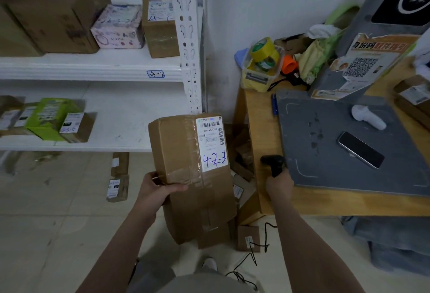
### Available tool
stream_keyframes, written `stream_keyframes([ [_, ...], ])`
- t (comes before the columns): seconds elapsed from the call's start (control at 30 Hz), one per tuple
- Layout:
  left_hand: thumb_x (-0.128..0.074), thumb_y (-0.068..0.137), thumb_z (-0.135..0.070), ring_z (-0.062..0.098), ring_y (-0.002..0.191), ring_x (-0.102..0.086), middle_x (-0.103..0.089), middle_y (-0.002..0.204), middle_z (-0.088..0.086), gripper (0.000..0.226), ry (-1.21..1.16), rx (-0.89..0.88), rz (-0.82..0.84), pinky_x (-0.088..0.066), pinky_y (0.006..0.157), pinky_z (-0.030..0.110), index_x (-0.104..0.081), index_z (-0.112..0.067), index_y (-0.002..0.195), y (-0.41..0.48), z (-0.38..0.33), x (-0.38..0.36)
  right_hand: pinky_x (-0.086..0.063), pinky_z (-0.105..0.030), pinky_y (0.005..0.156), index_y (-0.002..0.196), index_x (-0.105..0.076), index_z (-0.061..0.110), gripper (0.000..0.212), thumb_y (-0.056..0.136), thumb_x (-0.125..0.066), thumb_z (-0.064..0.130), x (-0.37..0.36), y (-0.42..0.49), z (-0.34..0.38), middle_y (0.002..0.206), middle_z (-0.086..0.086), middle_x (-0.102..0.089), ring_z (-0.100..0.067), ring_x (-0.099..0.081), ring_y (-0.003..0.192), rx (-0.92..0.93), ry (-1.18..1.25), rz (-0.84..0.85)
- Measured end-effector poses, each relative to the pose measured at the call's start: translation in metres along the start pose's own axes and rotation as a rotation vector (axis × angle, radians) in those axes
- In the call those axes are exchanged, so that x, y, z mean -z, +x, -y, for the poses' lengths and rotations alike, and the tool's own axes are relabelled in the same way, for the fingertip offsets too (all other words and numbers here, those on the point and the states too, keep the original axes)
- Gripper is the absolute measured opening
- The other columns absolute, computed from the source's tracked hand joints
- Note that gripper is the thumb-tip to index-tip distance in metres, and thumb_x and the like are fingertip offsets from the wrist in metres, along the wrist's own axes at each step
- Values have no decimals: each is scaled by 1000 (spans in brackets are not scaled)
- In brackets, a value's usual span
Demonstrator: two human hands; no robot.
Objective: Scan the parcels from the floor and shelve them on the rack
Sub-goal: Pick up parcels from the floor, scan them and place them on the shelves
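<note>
The left hand (158,190) holds a tall brown cardboard parcel sealed with clear tape (183,164) upright in the air, in front of the white metal rack (186,36) and above the pale tiled floor (58,211); its thumb lies across the parcel's front and its fingers are curled round the left edge, clamped on the box; a white shipping label with a barcode and blue handwriting "4-2-3" (211,144) faces the camera on the parcel's upper right. The right hand (278,185) has its fingers wrapped tight round the grip of a black handheld scanner (273,163), just right of the parcel, at the edge of the wooden bench (263,130); a coiled black cable (253,255) trails below it to the floor. More small brown boxes (248,238) lie on the floor beside the bench; a blue-outlined tag reading "4-2" (156,74) sits on the rack's upper shelf edge; a black smartphone (360,149) lies on the grey mat (325,164) on the bench.
</note>
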State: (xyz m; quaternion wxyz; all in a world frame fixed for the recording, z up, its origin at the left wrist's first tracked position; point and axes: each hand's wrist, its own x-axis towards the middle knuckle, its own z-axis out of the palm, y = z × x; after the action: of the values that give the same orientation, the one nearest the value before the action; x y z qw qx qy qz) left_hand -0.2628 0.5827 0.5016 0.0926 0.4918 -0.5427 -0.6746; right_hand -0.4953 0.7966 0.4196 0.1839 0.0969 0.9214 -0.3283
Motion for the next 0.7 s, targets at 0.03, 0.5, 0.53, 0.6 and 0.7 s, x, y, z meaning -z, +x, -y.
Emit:
stream_keyframes([
  [0.03, -100, 35, -24, 27, 110, -61, -64, 124, 8, 118, 12, -7, 2, -51, 76, 38, -47, -9, 139, -1, -1, 0, -44, -48, 101, 145, -39, 4, 55, 91, -51, 2, -2, -1, -1, 140, -20, -50, -37, -49, 127, 0, -9, -13],
  [0.5, -92, 57, -9, 21, 103, -65, -69, 117, 5, 86, -136, -15, -67, -50, 72, 35, -52, -10, 133, 5, -21, 44, -38, -41, 111, 143, -38, 6, 67, 87, -72, 18, -51, -91, 72, 142, -13, -44, -29, -43, 131, 398, 210, -205],
  [0.53, -92, 56, -10, 22, 104, -65, -69, 117, 4, 85, -152, -19, -73, -52, 76, 37, -53, -10, 132, 5, -24, 53, -43, -40, 108, 144, -39, 10, 64, 89, -71, 21, -58, -101, 83, 142, -8, -44, -24, -45, 130, 424, 280, -103],
  [0.6, -90, 62, -10, 23, 105, -65, -70, 116, 4, 76, -182, -18, -89, -54, 83, 42, -55, -13, 129, 3, -32, 74, -46, -35, 102, 145, -39, 19, 60, 93, -68, 29, -72, -123, 107, 141, 4, -44, -16, -48, 127, 450, 404, 172],
  [0.7, -91, 60, -15, 23, 100, -67, -73, 112, 4, 72, -236, -11, -121, -53, 75, 37, -59, -15, 124, 3, -41, 113, -40, -38, 107, 150, -36, 30, 65, 93, -63, 47, -98, -152, 139, 148, 9, -41, -15, -43, 132, 447, 418, 578],
])
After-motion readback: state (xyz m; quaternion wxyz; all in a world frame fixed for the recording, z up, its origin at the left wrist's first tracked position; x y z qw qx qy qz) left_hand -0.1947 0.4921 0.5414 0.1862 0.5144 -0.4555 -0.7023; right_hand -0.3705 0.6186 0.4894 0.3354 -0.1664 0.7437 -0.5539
